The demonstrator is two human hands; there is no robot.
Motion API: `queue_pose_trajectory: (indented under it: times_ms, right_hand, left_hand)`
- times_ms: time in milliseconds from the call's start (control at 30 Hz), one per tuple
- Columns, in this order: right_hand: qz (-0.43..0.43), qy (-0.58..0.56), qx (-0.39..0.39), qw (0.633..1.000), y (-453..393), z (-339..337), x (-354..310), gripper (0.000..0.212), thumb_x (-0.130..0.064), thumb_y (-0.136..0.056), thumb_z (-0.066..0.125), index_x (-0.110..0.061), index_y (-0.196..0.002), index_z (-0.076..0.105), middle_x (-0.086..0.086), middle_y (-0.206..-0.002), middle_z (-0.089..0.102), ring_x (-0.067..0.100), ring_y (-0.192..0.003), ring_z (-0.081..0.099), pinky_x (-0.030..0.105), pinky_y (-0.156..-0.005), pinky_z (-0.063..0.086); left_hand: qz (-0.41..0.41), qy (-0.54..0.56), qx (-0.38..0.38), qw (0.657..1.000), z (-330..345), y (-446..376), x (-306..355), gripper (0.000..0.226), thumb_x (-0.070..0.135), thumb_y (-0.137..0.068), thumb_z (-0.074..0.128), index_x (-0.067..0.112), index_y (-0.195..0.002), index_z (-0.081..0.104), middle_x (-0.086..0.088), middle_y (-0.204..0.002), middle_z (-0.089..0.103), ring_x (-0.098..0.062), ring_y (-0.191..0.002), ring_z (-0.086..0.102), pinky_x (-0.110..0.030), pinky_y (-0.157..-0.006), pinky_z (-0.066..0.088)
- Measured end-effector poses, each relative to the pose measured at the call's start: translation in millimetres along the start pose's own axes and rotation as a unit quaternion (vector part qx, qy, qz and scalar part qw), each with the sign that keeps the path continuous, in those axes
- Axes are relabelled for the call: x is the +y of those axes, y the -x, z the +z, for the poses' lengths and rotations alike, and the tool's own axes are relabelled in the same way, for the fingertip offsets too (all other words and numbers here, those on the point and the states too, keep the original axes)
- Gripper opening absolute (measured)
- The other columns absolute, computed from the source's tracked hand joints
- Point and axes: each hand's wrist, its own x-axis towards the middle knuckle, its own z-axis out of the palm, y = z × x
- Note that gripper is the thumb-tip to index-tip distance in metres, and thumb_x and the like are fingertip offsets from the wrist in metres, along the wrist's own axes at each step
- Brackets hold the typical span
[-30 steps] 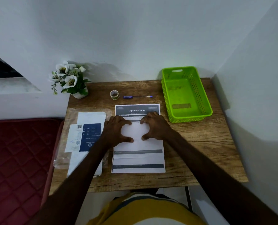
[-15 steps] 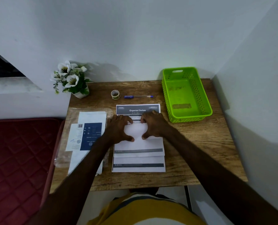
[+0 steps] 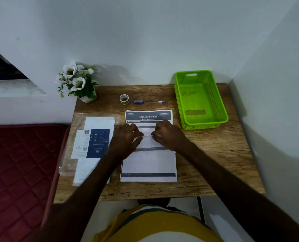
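Observation:
A printed sheet headed "Organize Clothes" lies in the middle of the wooden table. On it lies a folded white paper. My left hand and my right hand pinch this paper's far edge between thumb and fingers and lift that edge a little off the sheet. The hands sit side by side, a small gap between them.
Left of the sheet lie white papers and a blue-and-white leaflet on a clear plastic sleeve. Behind the sheet are a small tape roll and a blue pen. A green basket stands back right, a flower pot back left. A red mattress borders the table's left.
Both hands moved slightly away from me along the folded paper. Its far edge, flat under the fingers before, is now pinched and raised.

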Motion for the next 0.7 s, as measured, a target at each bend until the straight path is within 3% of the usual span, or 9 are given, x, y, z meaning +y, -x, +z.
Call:
queue_pose_trajectory:
  times_ms: [100, 267, 400, 533, 700]
  right_hand:
    - [-0.066, 0.051, 0.071, 0.994, 15.3, 15.4, -0.6, 0.026, -0.027, -0.091, 0.062, -0.015, -0.109, 0.078, 0.011, -0.114, 0.068, 0.033, -0.105, 0.059, 0.042, -0.077, 0.055]
    - [-0.037, 0.104, 0.066, 0.992, 32.8, 49.4, -3.3, 0.046, -0.029, -0.086, 0.070, -0.010, -0.128, 0.065, 0.017, -0.138, 0.059, 0.036, -0.120, 0.057, 0.045, -0.083, 0.053]
    - [-0.027, 0.128, 0.061, 0.990, 43.8, 64.9, -9.0, 0.057, -0.042, -0.094, 0.052, -0.005, -0.136, 0.059, 0.016, -0.153, 0.047, 0.034, -0.127, 0.053, 0.045, -0.087, 0.051]
    - [-0.005, 0.115, 0.036, 0.993, 51.0, 76.1, -13.6, 0.075, -0.063, -0.102, 0.033, -0.004, -0.147, 0.047, 0.011, -0.163, 0.034, 0.031, -0.136, 0.044, 0.048, -0.100, 0.040]
    - [0.017, 0.097, 0.060, 0.993, 50.2, 77.3, -20.7, 0.066, -0.054, -0.105, 0.033, -0.005, -0.144, 0.051, 0.009, -0.164, 0.033, 0.029, -0.136, 0.046, 0.049, -0.101, 0.041]
  left_hand:
    - [0.024, 0.011, 0.010, 1.000, 15.1, 16.6, 3.6, 0.031, 0.024, -0.095, 0.070, 0.022, -0.125, 0.071, -0.005, -0.128, 0.068, -0.028, -0.121, 0.061, -0.050, -0.105, 0.044]
    - [0.041, -0.011, 0.004, 0.999, 38.6, 39.2, 8.9, 0.049, 0.027, -0.099, 0.044, 0.014, -0.144, 0.056, -0.011, -0.150, 0.054, -0.033, -0.140, 0.048, -0.053, -0.116, 0.038]
    - [0.038, -0.027, -0.009, 0.999, 52.4, 51.3, 10.2, 0.055, 0.027, -0.100, 0.040, 0.011, -0.153, 0.046, -0.010, -0.162, 0.040, -0.030, -0.151, 0.035, -0.057, -0.120, 0.031]
    - [0.031, -0.036, -0.013, 0.999, 54.9, 56.3, 13.7, 0.062, 0.037, -0.101, 0.039, 0.009, -0.156, 0.040, -0.008, -0.167, 0.029, -0.025, -0.156, 0.023, -0.055, -0.124, 0.023]
    - [0.023, -0.061, -0.004, 0.998, 64.6, 58.9, 13.1, 0.053, 0.035, -0.110, 0.035, 0.010, -0.157, 0.037, -0.007, -0.168, 0.026, -0.024, -0.157, 0.020, -0.054, -0.123, 0.025]
